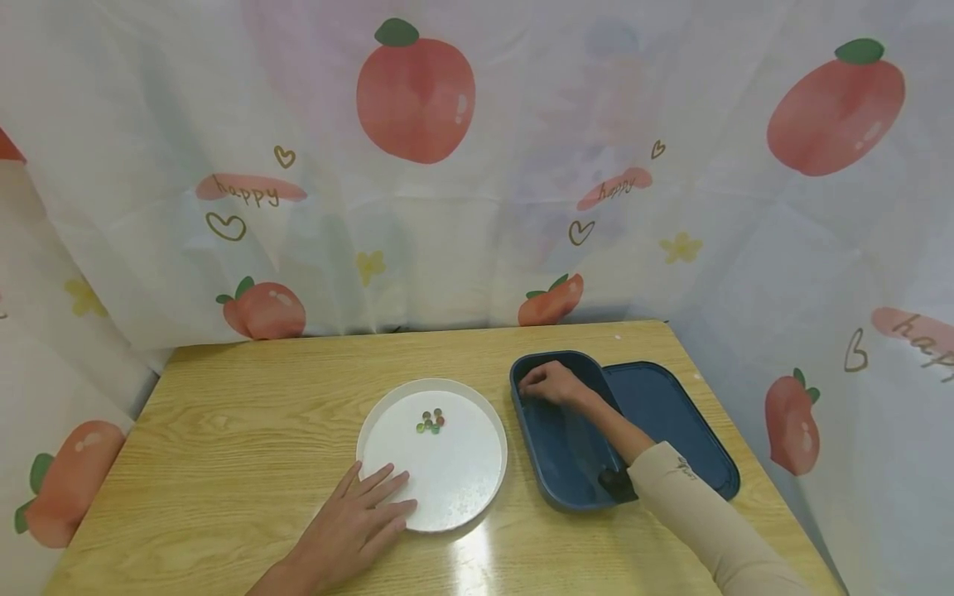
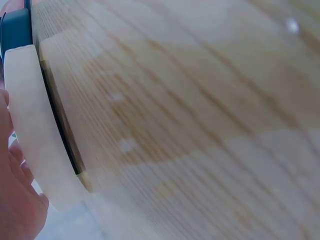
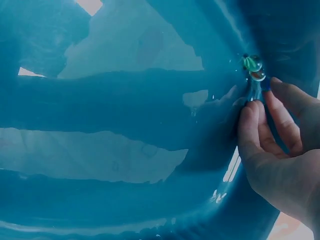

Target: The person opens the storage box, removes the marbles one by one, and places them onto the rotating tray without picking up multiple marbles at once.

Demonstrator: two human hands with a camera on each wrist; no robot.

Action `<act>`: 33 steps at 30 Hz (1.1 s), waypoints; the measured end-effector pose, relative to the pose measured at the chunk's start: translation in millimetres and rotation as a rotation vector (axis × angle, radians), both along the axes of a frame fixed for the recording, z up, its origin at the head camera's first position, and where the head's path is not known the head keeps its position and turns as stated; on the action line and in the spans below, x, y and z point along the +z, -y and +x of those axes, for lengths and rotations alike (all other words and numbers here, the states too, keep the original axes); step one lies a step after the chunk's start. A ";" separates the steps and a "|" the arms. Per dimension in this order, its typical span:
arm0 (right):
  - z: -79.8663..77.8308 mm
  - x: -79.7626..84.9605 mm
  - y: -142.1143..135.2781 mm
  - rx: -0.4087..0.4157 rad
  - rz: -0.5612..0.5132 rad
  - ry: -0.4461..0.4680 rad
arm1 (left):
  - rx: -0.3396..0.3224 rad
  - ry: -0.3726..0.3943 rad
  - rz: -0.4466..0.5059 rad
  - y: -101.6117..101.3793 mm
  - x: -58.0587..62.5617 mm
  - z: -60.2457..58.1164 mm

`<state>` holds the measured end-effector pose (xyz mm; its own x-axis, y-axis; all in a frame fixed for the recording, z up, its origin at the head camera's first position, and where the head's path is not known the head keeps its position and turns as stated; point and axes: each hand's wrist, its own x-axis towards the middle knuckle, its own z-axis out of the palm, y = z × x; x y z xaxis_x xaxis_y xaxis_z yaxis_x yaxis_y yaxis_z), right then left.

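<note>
My right hand (image 1: 553, 383) reaches into the far end of a deep dark blue container (image 1: 562, 497), its fingers bent. In the right wrist view, the fingertips are right at small glass marbles (image 3: 253, 63) by the container's wall, one with green inside. A bit of dark blue shows at one fingertip; I cannot tell whether the fingers pinch it. On the near left side of a round white plate (image 1: 455, 488), my left hand (image 1: 354, 526) lies with fingers spread and mostly straight across the rim. Several coloured marbles (image 1: 431, 422) sit grouped on the plate.
A flat dark blue lid (image 1: 674, 422) lies to the right of the container, partly behind it. Everything stands on a wooden table (image 1: 261, 414). A fruit-patterned curtain (image 1: 477, 207) hangs behind the table and at both sides.
</note>
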<state>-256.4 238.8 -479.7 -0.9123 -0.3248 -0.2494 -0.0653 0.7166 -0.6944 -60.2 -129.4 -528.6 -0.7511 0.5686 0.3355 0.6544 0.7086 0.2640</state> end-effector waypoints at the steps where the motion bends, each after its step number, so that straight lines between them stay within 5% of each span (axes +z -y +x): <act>1: -0.1 0.3 -0.1 -0.001 -0.006 0.002 | -0.002 -0.002 0.002 0.0 0.2 -0.1; 16: 5.5 23.7 -5.0 -0.044 -0.180 0.077 | -0.007 -0.008 0.010 1.5 -1.7 -0.4; 33: 23.6 62.3 21.8 0.075 -0.389 0.136 | -0.012 -0.013 0.015 0.9 0.2 0.6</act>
